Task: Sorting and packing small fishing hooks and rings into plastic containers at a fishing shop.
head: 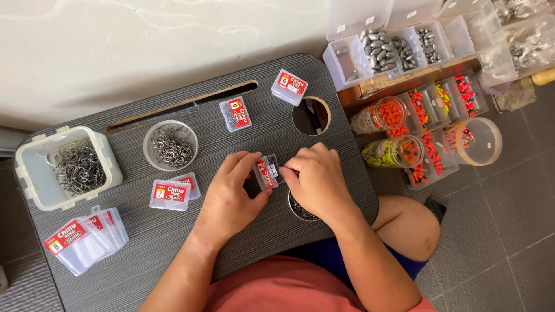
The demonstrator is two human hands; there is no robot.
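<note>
a square white tub of metal hooks [68, 167] sat far left on the dark grey lap table [173, 242]. the left hand [231, 196] and right hand [315, 179] both pinched a small clear plastic box with a red label [267, 171] over the table's middle.

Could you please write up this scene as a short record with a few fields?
surface: dark lap table
left hand: holds small clear hook box with red label
right hand: fingers at the same box's open end
near left: round tub of hooks, square tub of hooks, stack of clear boxes
floor, right: jars of red and yellow floats, trays of grey sinkers
</note>
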